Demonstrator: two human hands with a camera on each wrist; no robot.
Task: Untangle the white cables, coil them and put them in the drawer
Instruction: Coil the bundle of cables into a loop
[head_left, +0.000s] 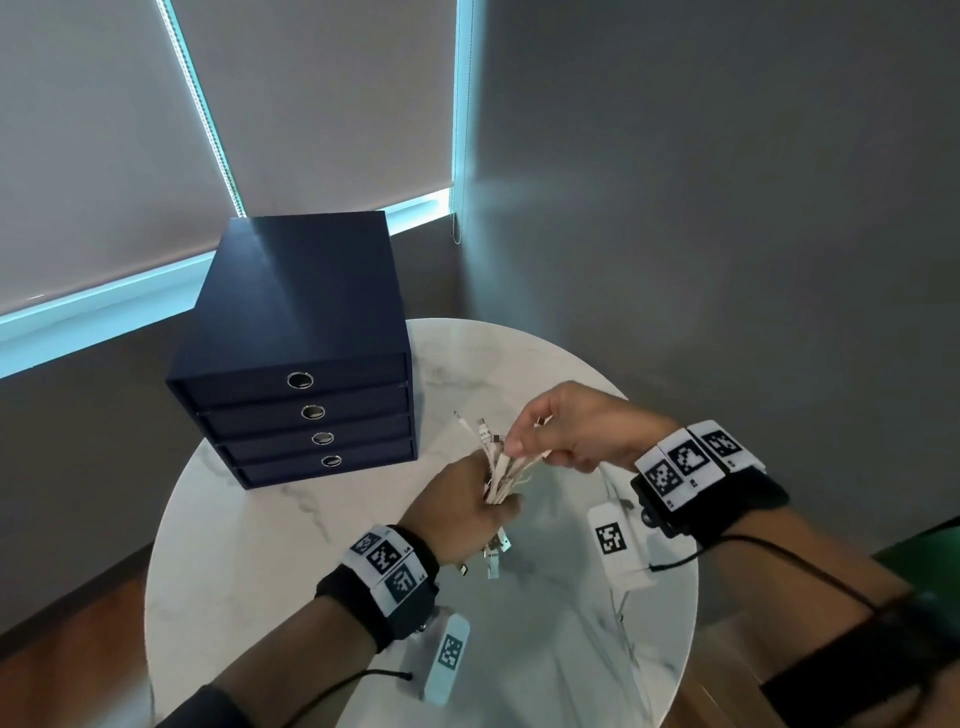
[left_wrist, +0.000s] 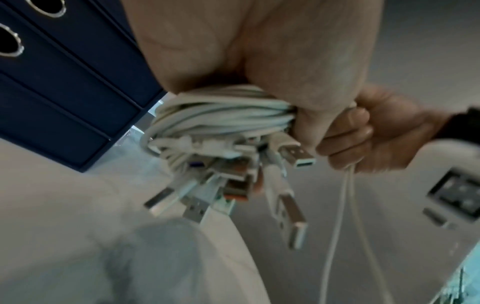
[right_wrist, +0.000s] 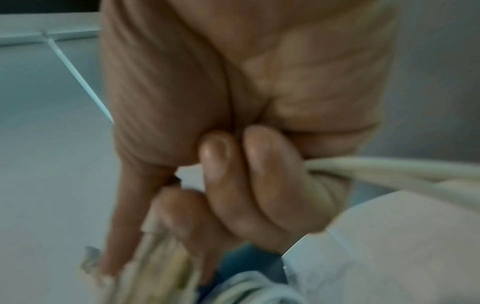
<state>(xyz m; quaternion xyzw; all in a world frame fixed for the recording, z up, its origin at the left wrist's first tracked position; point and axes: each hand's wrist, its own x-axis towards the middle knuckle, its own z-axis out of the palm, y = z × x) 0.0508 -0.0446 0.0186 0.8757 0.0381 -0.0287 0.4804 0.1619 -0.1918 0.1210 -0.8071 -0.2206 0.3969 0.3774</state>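
Observation:
My left hand (head_left: 475, 506) grips a bundle of white cables (head_left: 501, 467) above the round marble table (head_left: 270, 561). In the left wrist view the bundle of white cables (left_wrist: 221, 115) is wound in loops, and several USB plugs (left_wrist: 291, 222) hang below it. My right hand (head_left: 550, 436) holds a loose white strand that runs from the bundle; its fingers (right_wrist: 262, 185) curl round the strand (right_wrist: 402, 172). The strand (left_wrist: 342, 226) drops down past the right hand (left_wrist: 363, 135). A navy drawer unit (head_left: 296, 343) stands at the table's back left, all its drawers closed.
The drawer unit has ring pulls (head_left: 300, 380) on each drawer front. Grey walls and window blinds (head_left: 104, 130) stand behind the table. The table's near edge (head_left: 156, 597) drops to a wooden floor (head_left: 78, 649).

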